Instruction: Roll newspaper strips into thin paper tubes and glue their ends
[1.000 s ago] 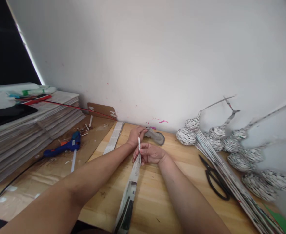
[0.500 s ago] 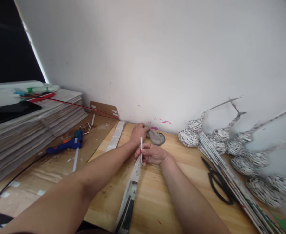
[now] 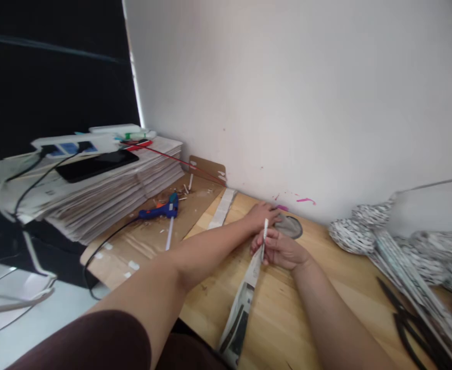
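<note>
My right hand (image 3: 282,250) pinches the top end of a long newspaper strip (image 3: 245,298), whose narrow folded tip stands up above the fingers. The strip slopes down over the wooden table to its front edge. Just beyond, my left hand (image 3: 262,216) lies palm down, fingers stretched out and touching a grey cloth-like pad (image 3: 286,226) with a dark round rim. Part of that pad is hidden behind the hands.
Left of my arm are a blue glue gun (image 3: 164,209) on cardboard (image 3: 145,252) and a newspaper stack (image 3: 133,185) with a phone (image 3: 97,165) and power strip (image 3: 72,145). Another paper strip (image 3: 223,208) lies flat. At right are black scissors (image 3: 407,324), paper rods (image 3: 414,288) and woven paper shapes (image 3: 351,236).
The view has swung left, so everything sits further right and more of the newspaper stack shows. Both hands stay in nearly the same place over the table, the right one still gripping the strip.
</note>
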Motion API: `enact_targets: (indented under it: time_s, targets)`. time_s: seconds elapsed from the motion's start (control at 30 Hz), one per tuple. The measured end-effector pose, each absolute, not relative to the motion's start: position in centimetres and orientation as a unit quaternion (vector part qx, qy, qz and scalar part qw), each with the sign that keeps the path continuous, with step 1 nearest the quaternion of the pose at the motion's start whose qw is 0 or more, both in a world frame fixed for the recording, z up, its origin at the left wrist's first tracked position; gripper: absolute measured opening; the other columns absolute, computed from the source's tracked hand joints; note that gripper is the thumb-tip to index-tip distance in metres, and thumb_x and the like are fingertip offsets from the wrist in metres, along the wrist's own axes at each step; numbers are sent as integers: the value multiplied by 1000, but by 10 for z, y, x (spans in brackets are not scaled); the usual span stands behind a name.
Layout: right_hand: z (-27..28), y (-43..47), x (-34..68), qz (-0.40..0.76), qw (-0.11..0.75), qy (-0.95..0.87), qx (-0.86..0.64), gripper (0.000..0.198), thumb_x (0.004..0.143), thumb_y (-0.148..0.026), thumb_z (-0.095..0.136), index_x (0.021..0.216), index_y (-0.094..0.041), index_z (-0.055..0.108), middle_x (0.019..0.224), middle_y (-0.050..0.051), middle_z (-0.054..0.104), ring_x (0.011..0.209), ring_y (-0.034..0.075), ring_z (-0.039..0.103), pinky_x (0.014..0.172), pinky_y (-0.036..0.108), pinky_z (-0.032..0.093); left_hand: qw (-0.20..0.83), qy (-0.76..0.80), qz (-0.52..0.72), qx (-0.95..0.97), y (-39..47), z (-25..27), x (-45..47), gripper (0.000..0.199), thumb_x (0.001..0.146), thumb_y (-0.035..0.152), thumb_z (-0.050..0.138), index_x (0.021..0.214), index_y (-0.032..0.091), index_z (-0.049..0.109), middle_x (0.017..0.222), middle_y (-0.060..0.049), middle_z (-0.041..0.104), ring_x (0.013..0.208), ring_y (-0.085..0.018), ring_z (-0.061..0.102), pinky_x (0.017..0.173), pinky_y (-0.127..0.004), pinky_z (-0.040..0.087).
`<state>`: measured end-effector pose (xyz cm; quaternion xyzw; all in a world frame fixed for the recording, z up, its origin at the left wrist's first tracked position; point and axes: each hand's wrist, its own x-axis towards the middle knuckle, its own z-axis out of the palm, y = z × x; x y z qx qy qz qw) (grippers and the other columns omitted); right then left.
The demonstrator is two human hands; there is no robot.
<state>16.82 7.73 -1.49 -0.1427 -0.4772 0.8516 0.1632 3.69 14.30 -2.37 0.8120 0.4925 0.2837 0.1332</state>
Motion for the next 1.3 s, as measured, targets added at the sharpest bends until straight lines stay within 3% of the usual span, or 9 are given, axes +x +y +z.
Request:
enact_targets:
  time_s: [0.17, 0.33, 0.4, 0.5, 0.67, 0.77, 0.9, 1.07, 1.3]
  targets:
    - [-13, 77, 168, 841, 171, -487, -161, 18, 76, -31, 74, 82, -16, 65, 81, 8, 67, 77, 19, 67, 48, 20, 49, 204, 469, 275, 814, 145, -8, 36, 31, 72, 11, 67, 102, 19, 71, 114, -7, 69, 118, -24, 52, 101, -34, 31]
    - [-9, 74, 167, 827, 182, -490, -207, 25, 70, -34, 78, 80, -16, 64, 78, 8, 67, 73, 18, 66, 46, 20, 46, 257, 477, 333, 772, 120, 14, 10, 54, 76, 20, 67, 129, 16, 56, 131, -11, 59, 116, -21, 54, 96, -29, 40]
    - [-7, 72, 166, 820, 189, -492, -224, 26, 68, -35, 78, 79, -17, 63, 77, 7, 67, 70, 17, 65, 46, 20, 44, 277, 502, 359, 736, 109, 26, -13, 43, 88, 35, 53, 123, 12, 59, 122, -15, 64, 106, -22, 61, 90, -32, 45]
    - [-6, 71, 165, 811, 204, -489, -248, 25, 68, -36, 78, 77, -17, 64, 77, 7, 66, 68, 16, 62, 45, 21, 43, 334, 518, 376, 692, 93, 52, -55, 55, 97, 43, 24, 112, 7, 63, 105, -17, 70, 79, -17, 67, 66, -28, 51]
    - [-6, 72, 164, 810, 215, -477, -266, 21, 69, -33, 77, 78, -18, 66, 76, 6, 66, 65, 15, 61, 46, 21, 43, 383, 550, 494, 553, 67, 85, -105, 40, 91, 42, 48, 103, 10, 66, 73, -8, 68, 52, -9, 55, 55, -21, 42]
    - [-6, 70, 162, 805, 227, -470, -283, 23, 67, -33, 79, 78, -17, 66, 75, 6, 67, 61, 14, 60, 45, 22, 42, 389, 551, 505, 539, 54, 81, -100, 35, 88, 41, 53, 90, 11, 71, 71, -7, 67, 65, -12, 57, 64, -23, 44]
    - [-4, 67, 156, 784, 286, -458, -306, 25, 67, -34, 79, 77, -14, 67, 71, 5, 67, 58, 12, 59, 46, 21, 41, 588, 498, 475, 425, 42, 60, -64, 25, 83, 29, 62, 105, 18, 65, 108, -9, 64, 81, -15, 61, 66, -27, 52]
    - [-1, 65, 150, 732, 347, -472, -348, 27, 67, -36, 80, 77, -13, 68, 59, 0, 61, 49, 8, 52, 43, 19, 36, 752, 417, 418, 292, 33, 44, -30, 17, 82, 24, 63, 96, 16, 61, 100, -10, 63, 86, -18, 64, 72, -34, 59]
    - [6, 66, 145, 645, 379, -518, -415, 31, 64, -40, 79, 68, -13, 65, 47, -5, 51, 40, 4, 38, 37, 18, 20, 796, 348, 375, 324, 22, 28, -23, 20, 81, 29, 66, 98, 18, 68, 106, -10, 66, 95, -17, 63, 85, -31, 55]
